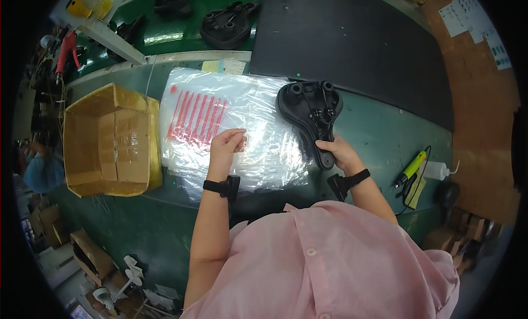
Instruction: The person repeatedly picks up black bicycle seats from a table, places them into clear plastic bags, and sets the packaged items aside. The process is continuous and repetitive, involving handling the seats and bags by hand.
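A black bicycle saddle (311, 112) is turned underside up, its wide end away from me and its narrow nose toward me. My right hand (342, 153) grips it near the nose, thumb on top. Left of it lies a stack of clear plastic bags (269, 154) with red printed lines. Over the middle of the stack, my left hand (226, 145) has thumb and fingers pinched together at the edge of the top plastic bag. Glare on the plastic partly hides how much film is between the fingers.
An empty cardboard box (113, 145) edged with yellow tape stands at the left. A black mat (352, 38) covers the far right. At right lie a green electric screwdriver (412, 167) and a white squeeze bottle (436, 170). More saddles (225, 27) sit on a green belt (165, 35).
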Demonstrator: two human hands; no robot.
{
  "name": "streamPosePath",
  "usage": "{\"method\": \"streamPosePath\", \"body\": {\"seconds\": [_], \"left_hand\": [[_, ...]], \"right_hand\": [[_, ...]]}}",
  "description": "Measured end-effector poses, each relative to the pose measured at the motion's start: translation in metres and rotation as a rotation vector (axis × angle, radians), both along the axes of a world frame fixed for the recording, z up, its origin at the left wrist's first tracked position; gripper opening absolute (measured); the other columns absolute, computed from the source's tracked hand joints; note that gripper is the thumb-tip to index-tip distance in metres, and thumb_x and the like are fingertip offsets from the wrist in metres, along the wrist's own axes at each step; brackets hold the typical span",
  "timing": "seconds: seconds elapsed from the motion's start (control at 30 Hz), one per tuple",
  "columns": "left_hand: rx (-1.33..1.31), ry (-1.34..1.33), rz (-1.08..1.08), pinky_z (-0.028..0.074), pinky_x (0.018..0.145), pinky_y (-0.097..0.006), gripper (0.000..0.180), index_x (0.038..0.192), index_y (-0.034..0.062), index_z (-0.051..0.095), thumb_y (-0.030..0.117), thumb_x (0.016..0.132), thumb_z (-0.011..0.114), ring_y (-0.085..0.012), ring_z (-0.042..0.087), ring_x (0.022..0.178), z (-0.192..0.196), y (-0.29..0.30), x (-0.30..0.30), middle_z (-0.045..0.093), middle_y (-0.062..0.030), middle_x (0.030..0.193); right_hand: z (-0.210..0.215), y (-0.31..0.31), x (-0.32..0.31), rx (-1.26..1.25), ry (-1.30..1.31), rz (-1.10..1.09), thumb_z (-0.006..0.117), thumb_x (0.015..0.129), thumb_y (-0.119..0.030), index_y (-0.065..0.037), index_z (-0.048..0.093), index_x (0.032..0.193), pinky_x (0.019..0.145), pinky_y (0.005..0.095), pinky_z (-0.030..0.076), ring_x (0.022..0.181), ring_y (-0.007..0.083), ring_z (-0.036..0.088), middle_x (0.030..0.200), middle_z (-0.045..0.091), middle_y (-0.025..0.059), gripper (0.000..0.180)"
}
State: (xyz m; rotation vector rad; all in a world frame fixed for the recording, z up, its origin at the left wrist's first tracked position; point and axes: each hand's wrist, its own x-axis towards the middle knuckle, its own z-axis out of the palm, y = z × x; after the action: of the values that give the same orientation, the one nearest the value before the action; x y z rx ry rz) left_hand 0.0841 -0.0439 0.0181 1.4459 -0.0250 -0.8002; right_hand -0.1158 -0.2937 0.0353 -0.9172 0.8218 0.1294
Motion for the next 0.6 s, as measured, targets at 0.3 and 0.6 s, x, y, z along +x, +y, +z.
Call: {"method": "streamPosePath", "body": {"seconds": [0.3,0.6], "left_hand": [[0.017,-0.224,0.304,0.027,0.042,-0.018,0.015,0.101,0.0042,0.062,0.015,0.094,0.054,0.0002,0.037,0.048,-0.018,0.003,0.008,0.045,0.0081,0.061],[-0.04,-0.963,-0.365,0.048,0.06,-0.026,0.012,0.096,0.0036,0.067,0.01,0.087,0.061,-0.0142,0.062,0.067,0.12,0.023,-0.012,0.069,-0.0058,0.091]], "right_hand": [[0.04,0.079,0.061,-1.055,-0.214,0.36,0.076,0.071,-0.006,-0.007,0.05,0.12,0.083,0.0367,0.049,0.103,0.0319,0.061,0.113,0.06,0.0176,0.056],[0.042,0.085,0.096,-1.363,-0.179,0.882,0.077,0.07,-0.014,-0.001,0.049,0.114,0.07,0.0417,0.05,0.082,0.0335,0.063,0.09,0.061,0.0196,0.053]]}}
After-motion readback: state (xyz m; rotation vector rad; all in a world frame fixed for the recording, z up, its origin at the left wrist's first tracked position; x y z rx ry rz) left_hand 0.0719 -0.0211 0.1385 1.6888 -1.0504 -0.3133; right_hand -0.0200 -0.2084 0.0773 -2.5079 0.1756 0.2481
